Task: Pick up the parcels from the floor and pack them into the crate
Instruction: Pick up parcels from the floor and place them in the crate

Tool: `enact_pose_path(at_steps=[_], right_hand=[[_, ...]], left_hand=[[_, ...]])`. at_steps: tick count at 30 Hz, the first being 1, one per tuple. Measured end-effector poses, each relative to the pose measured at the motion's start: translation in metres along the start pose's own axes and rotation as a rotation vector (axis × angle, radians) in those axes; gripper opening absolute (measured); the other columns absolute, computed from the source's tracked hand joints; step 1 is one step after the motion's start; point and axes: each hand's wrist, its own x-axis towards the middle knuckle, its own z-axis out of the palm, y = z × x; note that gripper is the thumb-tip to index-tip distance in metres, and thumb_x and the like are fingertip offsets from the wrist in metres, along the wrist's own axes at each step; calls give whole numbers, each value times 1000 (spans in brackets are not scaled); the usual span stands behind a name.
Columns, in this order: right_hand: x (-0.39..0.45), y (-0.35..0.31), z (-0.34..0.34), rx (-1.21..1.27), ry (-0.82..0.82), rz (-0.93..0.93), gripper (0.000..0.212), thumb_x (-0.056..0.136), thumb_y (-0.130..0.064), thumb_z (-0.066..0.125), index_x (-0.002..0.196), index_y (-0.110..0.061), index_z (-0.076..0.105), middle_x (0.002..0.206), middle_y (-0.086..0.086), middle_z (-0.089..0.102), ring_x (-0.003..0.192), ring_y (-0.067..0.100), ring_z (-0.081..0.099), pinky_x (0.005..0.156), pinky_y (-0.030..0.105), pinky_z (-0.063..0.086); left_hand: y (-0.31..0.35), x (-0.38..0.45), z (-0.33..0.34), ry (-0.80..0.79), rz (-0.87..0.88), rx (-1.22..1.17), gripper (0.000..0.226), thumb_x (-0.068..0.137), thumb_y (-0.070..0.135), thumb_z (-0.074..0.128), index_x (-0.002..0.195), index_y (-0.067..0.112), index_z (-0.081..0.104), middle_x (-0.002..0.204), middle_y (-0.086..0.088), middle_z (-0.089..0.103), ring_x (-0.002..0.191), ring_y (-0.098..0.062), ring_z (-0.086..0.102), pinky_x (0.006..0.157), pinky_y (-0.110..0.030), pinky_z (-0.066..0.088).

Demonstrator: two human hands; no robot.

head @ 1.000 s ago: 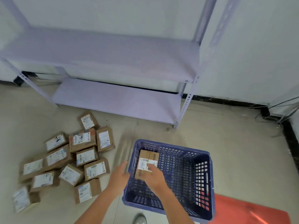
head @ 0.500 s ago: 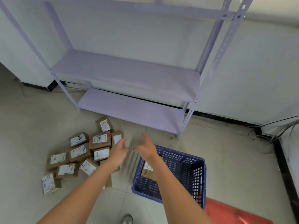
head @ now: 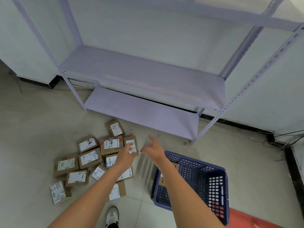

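Beige tiled floor, pale grout lines, white walls with a dark skirting strip along the base. Lilac metal rack against the far wall, slotted uprights, two bare shelves low down. Tangle of dark cables on the floor at the right wall. Red mat at the near right corner of the floor, just under the near edge of a blue plastic crate with perforated walls. One brown parcel inside the crate against its left wall, mostly hidden by the right forearm. White and black shoe at the bottom edge.

Left of the crate, near the rack's lower shelf: a loose cluster of brown cardboard parcels on the floor, touching and overlapping, each with a white shipping label, barcodes and small print too blurred to read. Handwritten "5288" on the label of the nearest left parcel; a handwritten mark on another label, not legible.

Left hand out over the right part of the cluster, fingers relaxed and slightly parted, fingertips in front of the label of one parcel; touching or just above, cannot tell. Right hand between cluster and crate, above bare floor, fingers spread, forefinger pointing toward the rack, holding nothing.
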Motion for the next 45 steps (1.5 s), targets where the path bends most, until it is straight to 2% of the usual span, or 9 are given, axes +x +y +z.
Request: enact_pose_path(at_steps=[5, 10, 16, 21, 26, 34, 38, 41, 45], right_hand=[[39, -13, 65, -15, -8, 17, 68, 83, -15, 61, 143, -25, 30, 105, -3, 51, 101, 15, 48, 74, 16, 40], [80, 0, 111, -82, -16, 70, 75, 82, -15, 60, 146, -27, 24, 133, 7, 53, 102, 12, 60, 71, 15, 42], [151, 46, 138, -117, -10, 123, 78, 78, -17, 64, 146, -24, 26, 146, 3, 43, 132, 23, 42, 100, 32, 36], [228, 101, 146, -164, -12, 145, 79, 79, -24, 65, 146, -22, 24, 145, 6, 43, 131, 24, 42, 98, 32, 38], [301, 158, 171, -119, -20, 195, 76, 81, -20, 64, 145, -31, 25, 145, 4, 40, 123, 19, 44, 91, 28, 37], [430, 238, 234, -138, -64, 116, 56, 80, -13, 62, 128, -32, 41, 98, -17, 56, 82, -1, 49, 62, 10, 36], [481, 267, 254, -204, -21, 73, 54, 80, -15, 58, 130, -25, 42, 107, -5, 62, 86, 9, 57, 67, 20, 45], [503, 278, 265, -221, 6, 109, 61, 80, -15, 57, 137, -21, 37, 122, 1, 57, 106, 22, 55, 88, 34, 49], [514, 284, 272, -200, 49, 99, 61, 82, -14, 59, 138, -18, 34, 126, 0, 52, 100, 14, 45, 83, 27, 40]], left_hand=[[-22, 29, -63, 19, 5, 19, 46, 93, 4, 45, 137, 11, 37, 142, -12, 44, 126, -27, 46, 95, -35, 46], [-44, 63, -92, 37, 31, 97, 47, 91, 7, 49, 137, 10, 38, 144, -9, 43, 131, -23, 42, 104, -32, 35], [-91, 134, -85, 48, -34, 55, 55, 88, 2, 46, 138, 23, 36, 134, -6, 51, 69, -6, 52, 58, -18, 42], [-151, 212, -70, 55, -116, 32, 58, 88, 7, 49, 141, 22, 32, 139, -8, 45, 108, -18, 52, 68, -20, 43], [-219, 289, -68, 97, -166, 81, 58, 89, 9, 51, 142, 21, 29, 141, -8, 46, 116, -24, 53, 86, -27, 44], [-325, 406, -95, 231, -115, 144, 45, 90, 9, 49, 133, 15, 40, 96, -2, 61, 61, -11, 50, 52, -21, 39], [-361, 455, -111, 356, 61, 239, 39, 91, 18, 51, 129, 23, 46, 115, -2, 62, 96, -17, 58, 74, -27, 40], [-382, 480, -112, 392, 27, 252, 58, 84, 8, 57, 136, 22, 38, 127, -5, 57, 111, -20, 51, 86, -32, 42], [-394, 496, -102, 419, -8, 419, 66, 82, 17, 61, 139, 21, 30, 136, -9, 46, 127, -30, 38, 106, -45, 32]])
